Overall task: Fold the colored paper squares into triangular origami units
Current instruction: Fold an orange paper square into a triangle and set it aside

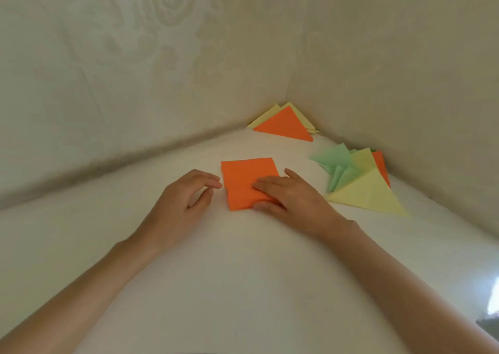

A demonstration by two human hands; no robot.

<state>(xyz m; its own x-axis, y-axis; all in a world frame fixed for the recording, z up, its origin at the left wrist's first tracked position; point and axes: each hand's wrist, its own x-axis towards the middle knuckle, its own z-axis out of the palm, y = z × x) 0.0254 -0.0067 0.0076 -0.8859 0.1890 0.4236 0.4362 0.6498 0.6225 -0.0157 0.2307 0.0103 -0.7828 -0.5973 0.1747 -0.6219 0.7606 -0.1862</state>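
An orange paper square [244, 179] lies flat on the white surface [243, 272] in the middle. My right hand [291, 197] rests on its near right corner, fingers laid straight across the top and thumb at the near edge. My left hand [183, 199] hovers just left of the square, fingers loosely curled, fingertips close to its left edge and holding nothing. A folded orange triangle [286, 125] sits on pale yellow folded pieces [270, 113] in the far corner.
At the right lies a fanned pile of folded papers: green ones [334, 164], a large yellow triangle [370, 194] and an orange one [380, 164] behind. Two patterned beige walls [135, 70] meet in a corner and bound the surface at the back and right.
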